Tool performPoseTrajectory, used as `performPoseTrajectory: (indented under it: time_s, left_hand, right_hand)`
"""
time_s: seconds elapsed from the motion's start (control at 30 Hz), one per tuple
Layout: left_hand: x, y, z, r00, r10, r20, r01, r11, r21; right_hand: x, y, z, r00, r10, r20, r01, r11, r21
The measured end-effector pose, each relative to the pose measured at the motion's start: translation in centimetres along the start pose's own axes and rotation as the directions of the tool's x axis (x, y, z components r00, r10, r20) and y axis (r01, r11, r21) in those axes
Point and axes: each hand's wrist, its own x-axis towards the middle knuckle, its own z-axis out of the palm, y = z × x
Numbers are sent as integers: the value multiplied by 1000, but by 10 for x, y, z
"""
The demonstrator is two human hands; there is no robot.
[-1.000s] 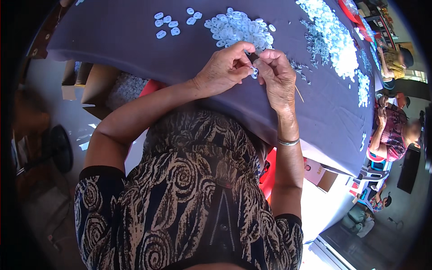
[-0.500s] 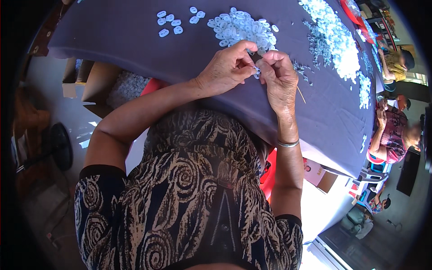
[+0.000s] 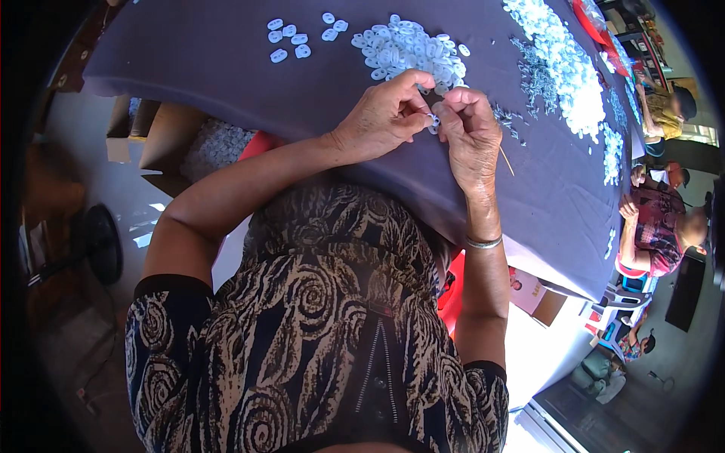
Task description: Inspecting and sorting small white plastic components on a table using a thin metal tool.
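My left hand (image 3: 387,113) pinches a small white plastic piece (image 3: 433,121) between thumb and fingers, above the near edge of the dark cloth. Close against it, my right hand (image 3: 473,136) is closed too, its thumb and forefinger meeting at the piece. A thin light-brown stick (image 3: 507,160) juts out from the right hand beside the wrist; its other end is hidden by the fingers. Just beyond both hands lies a heap of white oval plastic pieces (image 3: 408,49) with holes. Several like pieces (image 3: 289,31) lie apart at the far left.
A dark cloth (image 3: 204,64) covers the table. Small dark metal parts (image 3: 538,79) border a long bright heap of white pieces (image 3: 566,72) at right. A carton (image 3: 170,136) and a bag of clear pieces (image 3: 215,147) stand below the left edge. Other people (image 3: 657,219) sit far right.
Both hands stay together at the white piece with almost no movement. At far right, a seated person's arm has lowered.
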Motion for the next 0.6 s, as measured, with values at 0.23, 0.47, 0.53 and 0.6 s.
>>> performPoseTrajectory:
  time_s: [0.23, 0.47, 0.53, 0.6]
  left_hand:
    - [-1, 0, 0, 1000, 4, 0, -4, 1000, 8]
    - [-1, -3, 2, 999, 20, -42, -17, 998, 60]
    - [-3, -1, 4, 998, 29, -55, -26, 998, 64]
    - [-3, 0, 5, 997, 36, -68, -31, 997, 74]
  right_hand:
    - [0, 6, 0, 998, -69, 9, 69, 996, -62]
    - [-3, 1, 7, 995, -98, -30, 90, 975, -203]
    - [-4, 0, 10, 993, -104, -59, 89, 972, -217]
    - [-4, 1, 11, 992, -104, -70, 86, 971, -223]
